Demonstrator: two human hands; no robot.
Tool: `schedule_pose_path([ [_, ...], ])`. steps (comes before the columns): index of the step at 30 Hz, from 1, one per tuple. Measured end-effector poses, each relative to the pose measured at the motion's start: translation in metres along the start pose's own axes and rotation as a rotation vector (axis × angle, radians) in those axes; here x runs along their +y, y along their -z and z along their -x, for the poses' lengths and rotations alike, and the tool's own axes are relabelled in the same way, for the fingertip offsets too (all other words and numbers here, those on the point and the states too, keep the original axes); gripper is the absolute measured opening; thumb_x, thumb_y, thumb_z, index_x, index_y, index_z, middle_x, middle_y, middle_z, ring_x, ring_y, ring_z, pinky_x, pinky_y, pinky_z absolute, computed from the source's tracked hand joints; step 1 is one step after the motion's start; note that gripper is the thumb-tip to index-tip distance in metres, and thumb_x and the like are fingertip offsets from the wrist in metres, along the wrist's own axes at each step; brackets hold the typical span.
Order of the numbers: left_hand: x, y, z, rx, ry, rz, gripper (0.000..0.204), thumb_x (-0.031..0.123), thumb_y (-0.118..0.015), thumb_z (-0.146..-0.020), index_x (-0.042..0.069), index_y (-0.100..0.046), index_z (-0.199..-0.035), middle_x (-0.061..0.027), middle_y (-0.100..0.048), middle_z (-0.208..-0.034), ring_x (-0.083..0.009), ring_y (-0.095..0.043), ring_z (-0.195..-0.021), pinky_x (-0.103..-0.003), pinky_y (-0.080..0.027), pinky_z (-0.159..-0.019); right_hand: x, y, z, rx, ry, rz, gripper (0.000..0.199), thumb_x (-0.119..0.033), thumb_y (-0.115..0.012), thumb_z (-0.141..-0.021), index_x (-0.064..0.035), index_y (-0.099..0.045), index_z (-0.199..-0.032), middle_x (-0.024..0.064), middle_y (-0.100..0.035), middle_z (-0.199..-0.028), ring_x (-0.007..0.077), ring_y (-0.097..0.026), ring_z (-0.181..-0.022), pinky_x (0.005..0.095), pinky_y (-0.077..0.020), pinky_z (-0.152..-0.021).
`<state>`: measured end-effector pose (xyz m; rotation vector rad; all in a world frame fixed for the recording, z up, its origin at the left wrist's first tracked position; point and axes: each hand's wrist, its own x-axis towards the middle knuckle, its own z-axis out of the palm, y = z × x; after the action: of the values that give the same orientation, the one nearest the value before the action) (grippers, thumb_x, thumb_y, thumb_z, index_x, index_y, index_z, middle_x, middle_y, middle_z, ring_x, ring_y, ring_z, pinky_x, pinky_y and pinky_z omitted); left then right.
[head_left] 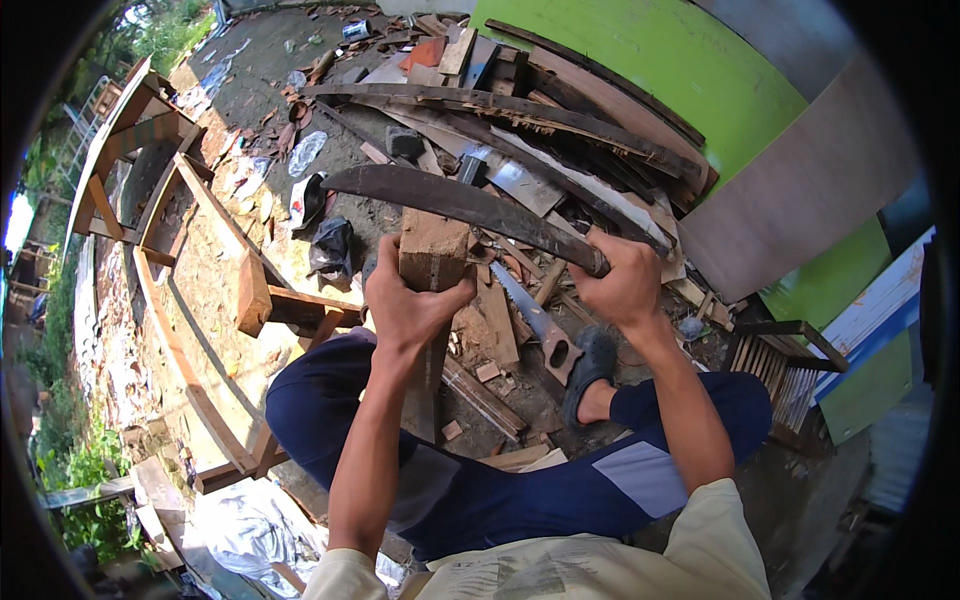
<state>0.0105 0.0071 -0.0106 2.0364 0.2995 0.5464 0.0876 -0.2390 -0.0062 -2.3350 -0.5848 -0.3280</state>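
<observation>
My left hand is wrapped round a squared wooden post just below its top end. The post stands upright between my legs, and its lower part runs down behind my left forearm. In my right hand is the handle end of a machete with a long, dark, curved blade. The blade points left and passes just above the post's top; whether it touches the wood I cannot tell. My right fingers hide most of the handle.
A handsaw lies on the ground beside my right foot in a grey clog. Planks and scraps are heaped ahead, before a green panel. A wooden frame lies at left; a slatted wooden piece stands at right.
</observation>
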Motion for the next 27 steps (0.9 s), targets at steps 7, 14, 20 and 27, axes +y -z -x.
schedule_pose_path([
  [7,0.008,-0.011,0.005,-0.005,-0.209,-0.191,0.038,0.027,-0.093,-0.065,0.002,-0.073,-0.086,-0.0087,-0.072,-0.072,-0.0209,-0.072,-0.072,-0.033,-0.054,-0.066,-0.031,-0.006,0.006,0.006,0.185,0.066,0.027,-0.032,-0.076,-0.074,-0.0098,-0.063,-0.068,0.0084,-0.062,-0.061,0.0315,-0.065,-0.056,0.0430,-0.0454,-0.049],
  [14,0.018,-0.020,0.011,0.014,-0.209,-0.228,0.038,0.025,-0.095,-0.063,0.001,-0.072,-0.081,-0.0098,-0.072,-0.075,-0.0225,-0.071,-0.070,-0.037,-0.055,-0.068,-0.030,-0.017,0.009,0.033,0.164,0.055,0.027,-0.033,-0.075,-0.075,-0.0095,-0.064,-0.068,0.0086,-0.064,-0.062,0.0320,-0.065,-0.054,0.0444,-0.0467,-0.050],
  [20,0.027,-0.025,0.014,-0.035,-0.097,-0.152,0.035,0.026,-0.093,-0.066,0.005,-0.075,-0.087,-0.0086,-0.075,-0.078,-0.0222,-0.074,-0.070,-0.033,-0.055,-0.062,-0.026,-0.017,0.009,0.013,0.135,0.032,0.026,-0.032,-0.073,-0.077,-0.0096,-0.064,-0.068,0.0105,-0.065,-0.063,0.0324,-0.065,-0.053,0.0458,-0.0466,-0.049],
  [27,0.010,-0.025,0.014,0.066,-0.329,-0.223,0.043,0.031,-0.095,-0.062,0.005,-0.070,-0.086,-0.0067,-0.071,-0.072,-0.0242,-0.069,-0.064,-0.036,-0.053,-0.061,-0.008,-0.030,0.010,-0.008,0.163,-0.016,0.031,-0.029,-0.077,-0.076,-0.0069,-0.058,-0.066,0.0131,-0.061,-0.062,0.0363,-0.063,-0.058,0.0448,-0.0451,-0.050],
])
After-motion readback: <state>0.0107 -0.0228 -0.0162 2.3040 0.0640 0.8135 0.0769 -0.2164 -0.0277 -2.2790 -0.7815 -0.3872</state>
